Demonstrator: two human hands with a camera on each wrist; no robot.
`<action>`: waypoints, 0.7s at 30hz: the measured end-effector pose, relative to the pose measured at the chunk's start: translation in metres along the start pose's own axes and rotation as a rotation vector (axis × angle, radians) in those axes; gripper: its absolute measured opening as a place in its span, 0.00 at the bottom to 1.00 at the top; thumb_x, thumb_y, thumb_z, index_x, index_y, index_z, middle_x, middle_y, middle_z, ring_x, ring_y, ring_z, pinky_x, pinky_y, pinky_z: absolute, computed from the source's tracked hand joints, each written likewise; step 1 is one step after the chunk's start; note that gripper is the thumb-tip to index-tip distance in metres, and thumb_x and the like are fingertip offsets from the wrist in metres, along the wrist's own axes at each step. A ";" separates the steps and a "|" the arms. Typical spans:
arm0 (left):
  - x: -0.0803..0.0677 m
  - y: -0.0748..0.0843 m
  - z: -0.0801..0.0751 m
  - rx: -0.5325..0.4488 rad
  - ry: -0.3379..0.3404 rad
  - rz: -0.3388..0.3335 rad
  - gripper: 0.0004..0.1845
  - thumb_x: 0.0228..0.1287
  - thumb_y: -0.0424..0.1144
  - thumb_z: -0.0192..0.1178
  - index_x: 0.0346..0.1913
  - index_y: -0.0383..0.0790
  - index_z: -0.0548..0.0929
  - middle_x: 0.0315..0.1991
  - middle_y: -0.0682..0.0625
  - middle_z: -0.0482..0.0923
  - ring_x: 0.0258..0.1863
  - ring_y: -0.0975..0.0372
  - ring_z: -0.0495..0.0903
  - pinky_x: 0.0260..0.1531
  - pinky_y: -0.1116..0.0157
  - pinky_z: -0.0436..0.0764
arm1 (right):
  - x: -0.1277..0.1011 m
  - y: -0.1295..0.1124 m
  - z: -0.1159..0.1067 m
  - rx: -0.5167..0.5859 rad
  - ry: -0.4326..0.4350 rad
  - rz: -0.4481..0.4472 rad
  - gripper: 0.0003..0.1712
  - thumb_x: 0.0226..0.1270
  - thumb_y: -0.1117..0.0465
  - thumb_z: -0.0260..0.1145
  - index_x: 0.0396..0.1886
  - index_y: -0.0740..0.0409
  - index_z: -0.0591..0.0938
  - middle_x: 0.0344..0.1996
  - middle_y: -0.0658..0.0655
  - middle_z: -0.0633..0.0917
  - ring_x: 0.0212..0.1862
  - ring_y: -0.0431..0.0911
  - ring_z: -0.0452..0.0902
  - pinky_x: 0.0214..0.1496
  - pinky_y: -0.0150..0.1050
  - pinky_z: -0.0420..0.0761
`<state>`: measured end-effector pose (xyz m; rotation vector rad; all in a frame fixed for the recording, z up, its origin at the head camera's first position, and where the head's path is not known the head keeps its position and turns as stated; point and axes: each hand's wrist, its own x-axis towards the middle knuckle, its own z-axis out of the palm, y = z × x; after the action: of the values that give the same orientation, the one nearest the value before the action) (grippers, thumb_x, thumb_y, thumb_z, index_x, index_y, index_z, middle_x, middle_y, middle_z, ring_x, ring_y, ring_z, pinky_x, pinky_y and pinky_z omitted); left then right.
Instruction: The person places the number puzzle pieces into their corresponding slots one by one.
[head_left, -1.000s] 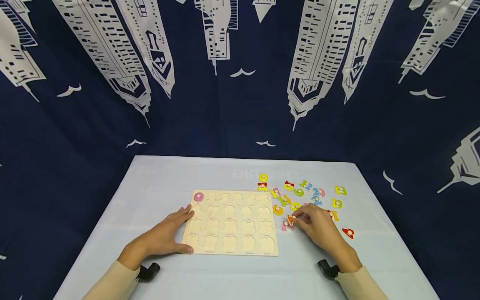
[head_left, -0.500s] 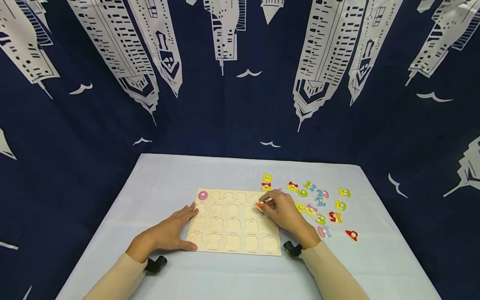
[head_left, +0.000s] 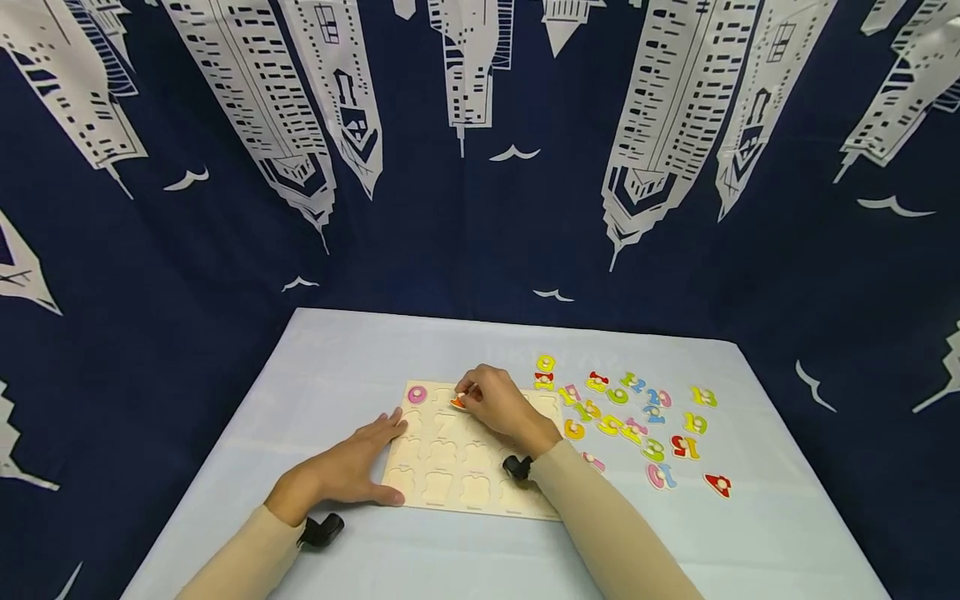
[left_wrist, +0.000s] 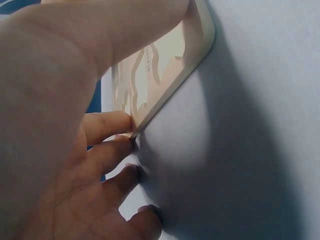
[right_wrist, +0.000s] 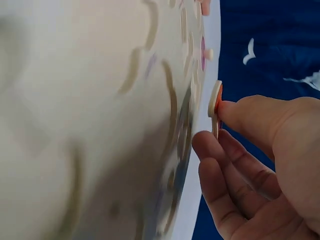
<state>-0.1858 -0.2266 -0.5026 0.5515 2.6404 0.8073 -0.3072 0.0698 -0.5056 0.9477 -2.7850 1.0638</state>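
A light wooden number puzzle board (head_left: 457,504) with rows of shallow cut-outs lies on the white table. In its far left corner cut-out sits a pink zero piece (head_left: 417,395) with a small knob. My left hand (head_left: 341,467) spreads along the board's left side, its thumb at the near corner and fingertips at the edge. Over the top row, my right hand (head_left: 502,404) pinches an orange puzzle piece (head_left: 457,402) between thumb and fingers. The right wrist view has this piece (right_wrist: 216,95) tilted on edge, apart from the board; its number is hidden.
Several coloured number pieces lie scattered right of the board, among them a red four (head_left: 717,485), a red fifteen (head_left: 685,447) and a green three (head_left: 653,450). A dark blue cloth (head_left: 450,233) with printed buildings hangs behind the white table (head_left: 360,350).
My right hand has carried the orange piece leftward from among the loose pieces, across the board to its top row. My left hand keeps its place at the board's left edge.
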 end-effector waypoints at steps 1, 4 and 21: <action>0.000 0.000 0.000 0.002 -0.003 0.000 0.65 0.62 0.56 0.89 0.92 0.30 0.63 0.98 0.36 0.49 0.97 0.34 0.52 0.94 0.30 0.59 | 0.005 -0.002 0.003 -0.010 -0.010 -0.001 0.04 0.81 0.68 0.76 0.48 0.60 0.95 0.45 0.57 0.93 0.43 0.42 0.86 0.48 0.32 0.88; 0.000 -0.001 -0.001 -0.001 -0.009 -0.001 0.65 0.62 0.56 0.89 0.92 0.30 0.63 0.98 0.37 0.49 0.97 0.34 0.51 0.94 0.30 0.58 | 0.016 -0.007 0.011 -0.040 -0.034 -0.009 0.04 0.81 0.68 0.76 0.48 0.60 0.96 0.43 0.57 0.92 0.41 0.42 0.83 0.46 0.32 0.86; 0.000 -0.004 0.000 -0.020 -0.011 -0.007 0.66 0.63 0.55 0.89 0.93 0.31 0.61 0.99 0.38 0.47 0.98 0.36 0.49 0.95 0.30 0.54 | 0.033 -0.004 0.026 0.059 -0.061 0.057 0.05 0.79 0.68 0.79 0.48 0.58 0.97 0.39 0.54 0.94 0.39 0.39 0.84 0.45 0.31 0.87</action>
<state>-0.1869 -0.2298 -0.5052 0.5391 2.6193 0.8255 -0.3271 0.0343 -0.5157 0.9269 -2.8614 1.1505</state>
